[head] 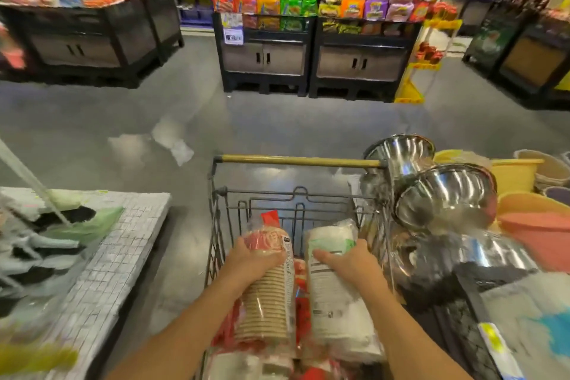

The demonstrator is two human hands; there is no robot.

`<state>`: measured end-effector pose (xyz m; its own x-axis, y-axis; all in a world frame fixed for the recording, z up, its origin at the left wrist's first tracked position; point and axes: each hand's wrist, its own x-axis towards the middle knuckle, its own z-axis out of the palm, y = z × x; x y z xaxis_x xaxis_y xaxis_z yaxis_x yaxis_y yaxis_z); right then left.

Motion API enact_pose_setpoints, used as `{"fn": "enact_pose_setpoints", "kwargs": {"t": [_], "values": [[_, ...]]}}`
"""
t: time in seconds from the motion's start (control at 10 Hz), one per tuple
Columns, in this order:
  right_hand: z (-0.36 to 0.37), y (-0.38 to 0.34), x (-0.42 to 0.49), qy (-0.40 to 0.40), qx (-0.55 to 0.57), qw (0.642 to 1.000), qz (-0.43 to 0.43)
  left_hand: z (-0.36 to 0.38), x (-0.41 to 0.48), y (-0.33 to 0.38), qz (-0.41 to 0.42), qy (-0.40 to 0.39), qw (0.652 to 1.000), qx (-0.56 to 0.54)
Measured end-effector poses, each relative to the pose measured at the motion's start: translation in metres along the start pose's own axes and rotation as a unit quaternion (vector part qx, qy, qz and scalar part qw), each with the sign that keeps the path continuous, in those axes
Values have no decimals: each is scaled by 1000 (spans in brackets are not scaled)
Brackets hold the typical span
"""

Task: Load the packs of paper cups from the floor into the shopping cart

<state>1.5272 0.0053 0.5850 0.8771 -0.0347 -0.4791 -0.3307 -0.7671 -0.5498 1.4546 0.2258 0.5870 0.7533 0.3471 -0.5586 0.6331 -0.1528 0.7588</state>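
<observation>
A wire shopping cart point(222, 219) with a yellow handle bar stands in front of me. My left hand point(251, 259) grips a clear-wrapped pack of brown paper cups point(266, 308) held over the cart. My right hand point(348, 259) grips a pack of white paper cups point(330, 311) beside it. Both packs lie lengthwise above the basket. Under them more wrapped packs, red and white point(303, 315), lie in the cart. The floor around my feet is hidden.
A low white display table point(123, 250) with bagged goods stands to the left. Shiny steel bowls point(444, 194) and coloured plastic tubs point(530, 225) crowd the right side of the cart. Snack display stands point(308, 52) stand across the grey aisle, with a yellow rack point(413, 83) by them.
</observation>
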Motion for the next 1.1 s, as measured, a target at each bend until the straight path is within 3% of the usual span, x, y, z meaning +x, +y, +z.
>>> {"fn": "enact_pose_setpoints", "kwargs": {"t": [0.2, 0.5, 0.8, 1.1], "values": [[37, 16, 71, -54, 22, 996, 60, 33, 93, -38, -70, 24, 993, 87], [41, 26, 60, -63, 20, 998, 22, 35, 67, -29, 18, 21, 983, 180], [22, 20, -10, -34, -31, 997, -54, 3, -18, -27, 151, 19, 939, 308], [13, 38, -185, 20, -151, 978, -146, -51, -157, -60, 278, 26, 881, 382]]}}
